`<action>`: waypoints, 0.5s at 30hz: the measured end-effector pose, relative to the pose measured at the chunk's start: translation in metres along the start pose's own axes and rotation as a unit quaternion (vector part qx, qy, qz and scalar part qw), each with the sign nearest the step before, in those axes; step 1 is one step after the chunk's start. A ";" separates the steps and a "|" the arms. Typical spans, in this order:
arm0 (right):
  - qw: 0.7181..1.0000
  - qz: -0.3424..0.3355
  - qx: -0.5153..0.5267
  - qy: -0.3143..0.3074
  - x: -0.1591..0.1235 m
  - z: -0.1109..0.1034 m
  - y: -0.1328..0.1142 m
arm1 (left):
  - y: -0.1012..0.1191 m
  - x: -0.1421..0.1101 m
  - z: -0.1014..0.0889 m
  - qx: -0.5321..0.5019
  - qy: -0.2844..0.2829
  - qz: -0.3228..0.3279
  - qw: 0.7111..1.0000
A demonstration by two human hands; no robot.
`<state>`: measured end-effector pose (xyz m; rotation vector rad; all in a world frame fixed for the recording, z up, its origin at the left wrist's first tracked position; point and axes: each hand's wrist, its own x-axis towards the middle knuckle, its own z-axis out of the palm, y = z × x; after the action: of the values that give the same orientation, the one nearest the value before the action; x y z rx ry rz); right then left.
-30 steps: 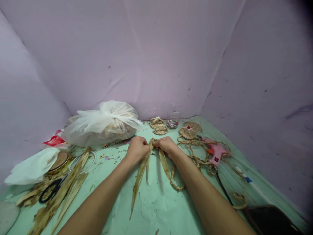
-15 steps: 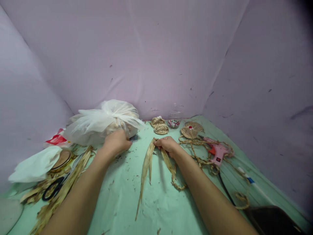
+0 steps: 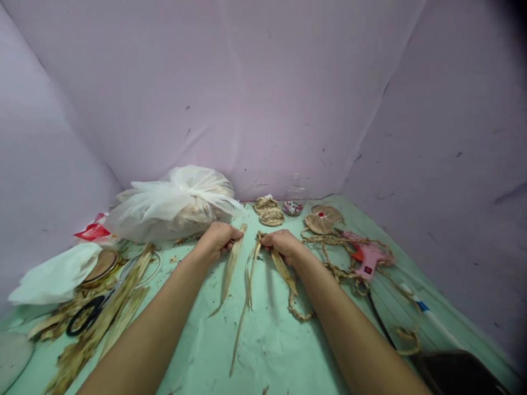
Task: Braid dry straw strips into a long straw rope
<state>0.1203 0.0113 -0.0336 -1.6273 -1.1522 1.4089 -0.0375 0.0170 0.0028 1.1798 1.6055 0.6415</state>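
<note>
Between the thumb and fingers of my left hand (image 3: 218, 240) is a flat strip of dried plant fibre (image 3: 233, 266), its tail hanging toward me. My right hand (image 3: 282, 244) pinches the working end of a braided fibre cord (image 3: 298, 314). Thin loose strands (image 3: 249, 280) dangle from that end, and a wider strip (image 3: 284, 271) hangs below my right fingers. A small gap separates the left strip from the braid's end. The right fingertips partly hide where the strands join.
A tied white plastic bag (image 3: 177, 206) stands at the back left. Scissors (image 3: 88, 312) lie among dried fibre strips (image 3: 102, 323) at left. Woven coils (image 3: 269, 211), a bead jar (image 3: 292, 208) and a pink glue gun (image 3: 368, 258) are behind and right. A dark phone-like object (image 3: 457, 373) lies front right.
My left hand let go of the strands, swung left toward the bag, and came back holding a separate strip. My right hand has stayed pinched on the braid.
</note>
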 end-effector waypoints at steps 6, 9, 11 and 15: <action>1.000 -0.008 0.020 0.000 0.001 0.000 0.002 | -0.003 -0.002 0.023 0.001 -0.043 -0.006 0.999; 1.000 -0.002 0.027 -0.002 -0.001 0.000 0.000 | -0.006 -0.001 0.033 0.011 -0.020 0.011 1.000; 0.999 0.002 0.032 -0.002 -0.003 0.000 -0.003 | -0.006 -0.001 0.035 0.010 -0.028 0.008 1.000; 0.999 0.004 0.039 -0.002 -0.008 0.000 -0.007 | -0.004 -0.002 0.034 0.067 -0.033 0.025 0.997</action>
<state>0.1189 0.0066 -0.0247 -1.5765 -1.0797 1.4452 -0.0072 0.0090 -0.0123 1.3293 1.5862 0.5274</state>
